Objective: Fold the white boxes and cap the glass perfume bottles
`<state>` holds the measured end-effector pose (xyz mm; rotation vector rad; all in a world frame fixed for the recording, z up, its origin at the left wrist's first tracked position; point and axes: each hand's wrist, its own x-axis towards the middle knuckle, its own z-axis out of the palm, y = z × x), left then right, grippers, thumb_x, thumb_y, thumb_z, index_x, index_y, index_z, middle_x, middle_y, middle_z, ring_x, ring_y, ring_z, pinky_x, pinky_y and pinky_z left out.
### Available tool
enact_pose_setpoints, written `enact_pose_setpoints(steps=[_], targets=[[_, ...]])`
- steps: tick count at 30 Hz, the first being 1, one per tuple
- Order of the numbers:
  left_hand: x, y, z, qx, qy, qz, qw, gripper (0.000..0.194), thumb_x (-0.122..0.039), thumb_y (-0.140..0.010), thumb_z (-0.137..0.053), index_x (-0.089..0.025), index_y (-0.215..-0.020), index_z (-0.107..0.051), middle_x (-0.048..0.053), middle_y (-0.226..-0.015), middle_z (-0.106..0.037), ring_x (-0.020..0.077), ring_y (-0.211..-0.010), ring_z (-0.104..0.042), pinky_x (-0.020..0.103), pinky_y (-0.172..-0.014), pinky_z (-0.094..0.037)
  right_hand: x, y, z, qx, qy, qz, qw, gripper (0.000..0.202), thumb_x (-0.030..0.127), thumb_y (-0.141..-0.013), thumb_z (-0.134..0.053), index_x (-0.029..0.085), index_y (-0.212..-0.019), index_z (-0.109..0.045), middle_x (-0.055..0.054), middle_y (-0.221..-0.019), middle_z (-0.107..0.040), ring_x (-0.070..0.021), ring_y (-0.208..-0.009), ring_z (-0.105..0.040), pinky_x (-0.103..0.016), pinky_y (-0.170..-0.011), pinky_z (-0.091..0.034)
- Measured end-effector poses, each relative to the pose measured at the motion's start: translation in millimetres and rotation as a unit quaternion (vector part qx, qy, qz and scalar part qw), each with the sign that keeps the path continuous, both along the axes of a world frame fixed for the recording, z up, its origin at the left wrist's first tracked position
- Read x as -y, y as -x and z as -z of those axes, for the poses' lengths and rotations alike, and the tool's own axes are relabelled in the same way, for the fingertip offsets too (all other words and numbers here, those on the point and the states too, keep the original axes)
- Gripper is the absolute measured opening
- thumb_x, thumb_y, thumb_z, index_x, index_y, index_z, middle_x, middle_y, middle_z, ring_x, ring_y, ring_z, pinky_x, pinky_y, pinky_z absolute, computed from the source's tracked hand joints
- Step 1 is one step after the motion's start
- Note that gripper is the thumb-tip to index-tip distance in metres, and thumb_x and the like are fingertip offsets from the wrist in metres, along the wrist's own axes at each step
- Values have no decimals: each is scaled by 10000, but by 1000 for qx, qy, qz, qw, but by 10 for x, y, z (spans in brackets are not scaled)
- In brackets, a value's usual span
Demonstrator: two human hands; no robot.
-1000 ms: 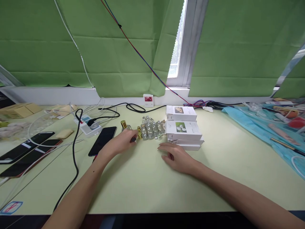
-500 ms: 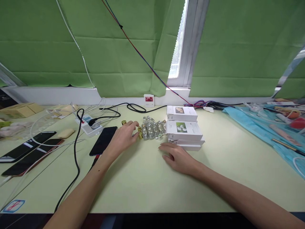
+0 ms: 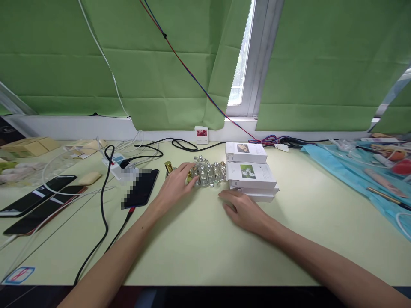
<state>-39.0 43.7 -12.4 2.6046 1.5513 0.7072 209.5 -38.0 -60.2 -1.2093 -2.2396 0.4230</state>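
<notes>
My left hand (image 3: 178,184) reaches over the left end of a cluster of small clear glass bottles (image 3: 203,175). Its thumb and fingers are apart, around the endmost bottle and some gold caps partly hidden beneath; no firm grip shows. A gold-capped bottle (image 3: 168,167) stands just behind that hand. My right hand (image 3: 242,209) lies on the tabletop, loosely bent with the thumb apart and nothing in it. Its fingers are close in front of the stacked white boxes (image 3: 260,182), whose top one bears a picture of white flowers. Another white box (image 3: 245,149) sits behind.
A black phone (image 3: 143,188) with a cable lies left of my left arm, near a white power strip (image 3: 120,167). Two more phones (image 3: 41,209) are farther left. Light-blue sheeting (image 3: 340,171) with assorted items covers the right side. A small box (image 3: 201,135) leans at the back.
My left hand has shifted right onto the end of the bottle cluster, exposing more of the gold-capped bottle behind it. My right hand and the stacked boxes sit slightly farther right in view.
</notes>
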Motion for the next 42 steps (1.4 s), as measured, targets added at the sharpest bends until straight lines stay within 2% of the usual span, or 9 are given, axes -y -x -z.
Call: enact_pose_setpoints(steps=[5,10,14,19,27,30,33,39,42], targets=[[15,-15,23,13,-7,9,1000,441,-344,-974,-502,-182,-1382,-537,118,-1413,-608,304,-1135,-665,431,-980,-504,4,-1,-5,1,-5,32,999,309,78,-941,-533,206,-1194,-653,-100,-1115,-733,-249,-1012,-698,-336,-842,-531],[31,-31,38,19,4,7,1000,458,-352,-979,-489,-194,-1407,-527,124,-1425,-600,289,-1044,-701,455,-955,-523,13,8,-20,24,11,74,997,302,117,-960,-531,201,-1219,-661,-105,-1103,-751,-262,-983,-718,-322,-799,-512],[26,-28,52,17,2,8,1000,468,-352,-977,-491,-182,-1412,-523,127,-1403,-617,309,-1125,-675,460,-976,-518,4,4,-22,52,15,111,992,303,160,-972,-535,197,-1241,-669,-119,-1085,-765,-273,-921,-732,-321,-755,-497],[20,-27,68,14,2,12,1000,473,-349,-981,-493,-181,-1423,-510,132,-1416,-608,317,-1209,-636,473,-1047,-484,-9,-2,-30,74,15,134,988,293,185,-986,-525,198,-1232,-683,-97,-952,-788,-253,-826,-741,-294,-702,-473],[64,-51,22,12,23,5,1000,466,-329,-974,-497,-192,-1419,-500,130,-1388,-612,319,-1144,-664,462,-960,-526,-1,0,-49,94,14,165,982,281,212,-991,-514,197,-1205,-695,-89,-943,-796,-267,-833,-749,-302,-691,-475],[72,-58,22,16,25,5,1000,471,-326,-973,-504,-194,-1425,-494,126,-1399,-603,320,-1176,-651,466,-985,-519,1,-4,-45,92,14,167,982,282,215,-989,-516,193,-1205,-697,-92,-930,-795,-269,-826,-749,-310,-699,-491],[75,-63,49,26,30,5,999,493,-334,-969,-523,-213,-1445,-477,124,-1441,-577,321,-1225,-630,475,-1037,-498,8,0,-23,71,6,145,987,285,210,-989,-512,187,-1208,-694,-93,-935,-792,-261,-817,-748,-319,-715,-514],[76,-68,94,37,47,14,998,576,-337,-940,-584,-255,-1488,-424,122,-1501,-526,329,-1270,-609,492,-1065,-484,46,41,30,-18,-15,-7,1000,320,173,-963,-534,208,-1256,-656,-79,-1224,-744,-240,-1040,-729,-329,-866,-556],[74,-65,83,37,50,9,998,605,-338,-927,-604,-251,-1494,-411,125,-1493,-534,343,-1300,-587,504,-1076,-477,47,46,47,-30,-8,-37,999,329,160,-948,-552,209,-1258,-653,-82,-1290,-717,-246,-1120,-709,-351,-935,-556]])
